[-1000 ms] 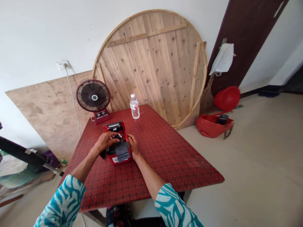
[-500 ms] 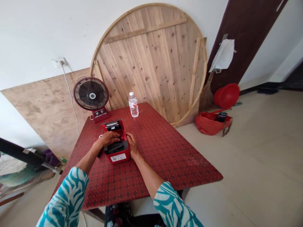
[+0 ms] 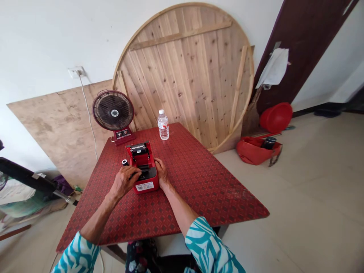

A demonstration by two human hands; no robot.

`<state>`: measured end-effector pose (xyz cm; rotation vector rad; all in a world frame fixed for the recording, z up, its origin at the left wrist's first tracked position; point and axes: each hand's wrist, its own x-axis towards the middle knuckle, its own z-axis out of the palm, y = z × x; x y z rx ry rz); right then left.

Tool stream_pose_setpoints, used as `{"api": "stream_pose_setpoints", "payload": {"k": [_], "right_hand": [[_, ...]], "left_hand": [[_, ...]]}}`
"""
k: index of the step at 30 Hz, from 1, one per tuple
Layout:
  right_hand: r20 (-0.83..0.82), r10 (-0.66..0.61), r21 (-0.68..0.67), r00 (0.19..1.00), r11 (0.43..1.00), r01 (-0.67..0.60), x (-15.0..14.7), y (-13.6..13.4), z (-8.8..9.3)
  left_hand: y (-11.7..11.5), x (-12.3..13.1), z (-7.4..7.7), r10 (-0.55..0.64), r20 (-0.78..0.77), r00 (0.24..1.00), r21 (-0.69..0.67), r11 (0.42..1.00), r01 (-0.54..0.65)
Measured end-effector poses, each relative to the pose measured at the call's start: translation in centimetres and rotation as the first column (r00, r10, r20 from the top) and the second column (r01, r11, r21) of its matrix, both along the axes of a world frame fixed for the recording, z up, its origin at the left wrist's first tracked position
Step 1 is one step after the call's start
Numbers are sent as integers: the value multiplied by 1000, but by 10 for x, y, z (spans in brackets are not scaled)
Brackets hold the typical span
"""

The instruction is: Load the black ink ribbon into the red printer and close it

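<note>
A red and black label printer (image 3: pixel 153 182) stands on the red patterned table (image 3: pixel 196 182), its lid (image 3: pixel 140 149) raised and tipped back. My left hand (image 3: pixel 125 181) is over the printer's front left edge. Its fingers are bent and pressed together near the opening; something dark shows by them, too small to name. My right hand (image 3: pixel 161 172) is wrapped against the printer's right side, with the thumb side uppermost. A small black roll with a white end (image 3: pixel 124 162) stands just left of the printer, behind my left hand.
A maroon fan (image 3: pixel 114 113) and a water bottle (image 3: pixel 163 126) stand toward the table's back. Behind leans a large round wooden board (image 3: pixel 184 76). On the floor at right are a red bag (image 3: pixel 253 151) and a red basin (image 3: pixel 275 117). A black pole (image 3: pixel 25 176) is at left.
My left hand has drawn back from inside the printer to its front left edge, uncovering the opening and the roll. My right hand stays at the printer's side. The view has shifted slightly.
</note>
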<state>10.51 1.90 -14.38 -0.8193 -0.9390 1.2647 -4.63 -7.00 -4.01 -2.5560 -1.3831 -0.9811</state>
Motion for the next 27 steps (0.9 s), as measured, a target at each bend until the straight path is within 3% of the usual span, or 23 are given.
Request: {"api": "stream_pose_setpoints", "payload": {"k": [5, 10, 13, 17, 19, 22, 24, 27], "right_hand": [[24, -35, 19, 999, 999, 35, 1, 1, 1], [33, -36, 23, 999, 999, 35, 0, 2, -8], [29, -14, 2, 999, 1000, 14, 0, 7, -9], [49, -31, -61, 998, 998, 34, 1, 32, 16], [77, -45, 35, 996, 999, 42, 1, 48, 37], [101, 68, 129, 993, 988, -81, 0, 62, 63], [130, 60, 114, 990, 991, -75, 2, 60, 68], [176, -20, 132, 984, 991, -3, 9, 40, 58]], "left_hand": [[-16, 5, -9, 8, -20, 1000, 94, 996, -6], [-20, 5, -31, 49, 12, 999, 165, 985, -51], [-17, 5, -44, 42, 48, 998, 275, 960, -54], [-16, 6, -56, 9, 114, 993, 386, 921, -53], [-17, 7, -60, 19, 125, 992, 393, 917, -67], [-19, 6, -62, 32, 120, 992, 401, 913, -77], [-19, 6, -63, 33, 118, 993, 410, 909, -78], [-20, 5, -65, 36, 118, 992, 407, 910, -81]]}}
